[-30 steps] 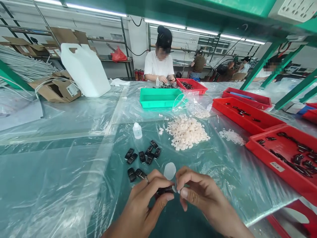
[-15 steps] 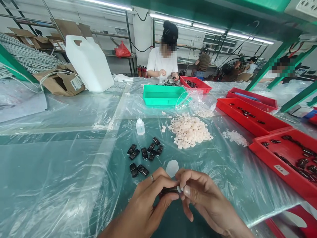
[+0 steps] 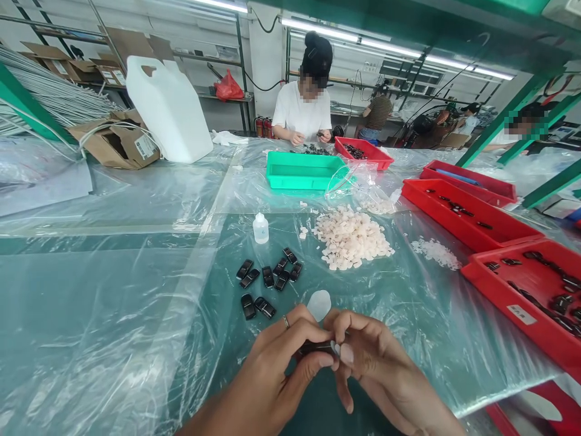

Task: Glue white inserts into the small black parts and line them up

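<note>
My left hand [image 3: 272, 375], with a ring on one finger, pinches a small black plastic part [image 3: 315, 348] at the bottom middle. My right hand [image 3: 376, 369] meets it from the right, thumb and forefinger pinched on a tiny white piece [image 3: 334, 347] at the black part's end. Just beyond my fingers lies a small translucent cap [image 3: 319, 304]. Several loose black parts [image 3: 267, 284] lie on the plastic sheet ahead. A heap of small white pieces [image 3: 351, 238] sits further back, with a small white dropper bottle [image 3: 260, 229] to its left.
Red trays [image 3: 512, 297] holding black parts line the right side. A green tray [image 3: 304, 171] stands mid-table, with a big white jug [image 3: 167, 109] and an open cardboard box [image 3: 115, 142] at back left. A person in a white shirt [image 3: 303, 112] works across the table.
My hands stay pinched together on the black part. The view has tilted down slightly, so everything on the table sits a little lower and further right in the frame.
</note>
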{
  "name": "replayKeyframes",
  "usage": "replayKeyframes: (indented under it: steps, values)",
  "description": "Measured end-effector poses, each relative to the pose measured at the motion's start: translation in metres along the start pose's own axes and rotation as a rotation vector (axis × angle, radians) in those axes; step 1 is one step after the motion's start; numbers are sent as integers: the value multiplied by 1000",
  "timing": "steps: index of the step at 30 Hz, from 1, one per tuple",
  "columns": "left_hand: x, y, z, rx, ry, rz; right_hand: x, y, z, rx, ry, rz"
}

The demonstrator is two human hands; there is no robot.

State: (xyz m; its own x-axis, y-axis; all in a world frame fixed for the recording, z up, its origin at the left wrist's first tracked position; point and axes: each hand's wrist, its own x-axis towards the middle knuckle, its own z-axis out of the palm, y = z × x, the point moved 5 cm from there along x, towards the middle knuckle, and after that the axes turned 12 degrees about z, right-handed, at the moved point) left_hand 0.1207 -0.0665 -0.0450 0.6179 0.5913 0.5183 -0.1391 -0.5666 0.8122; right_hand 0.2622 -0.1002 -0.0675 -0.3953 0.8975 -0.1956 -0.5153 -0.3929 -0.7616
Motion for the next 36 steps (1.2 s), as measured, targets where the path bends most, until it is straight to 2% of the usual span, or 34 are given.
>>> replayKeyframes:
  steps: [13, 22, 33, 36]
  values:
    - [-6, -3, 3, 2, -79, -42, -2, -5, 0, -36, -8, 46]
    - [-10, -4, 6, 45, -157, 20, -5, -3, -3, -35, -39, 97]
    - [-10, 5, 5, 253, -146, 110, -4, -3, 2, -24, -57, 52]
    - [-12, 4, 6, 248, -143, 153, -4, -1, 2, -20, -53, 47]
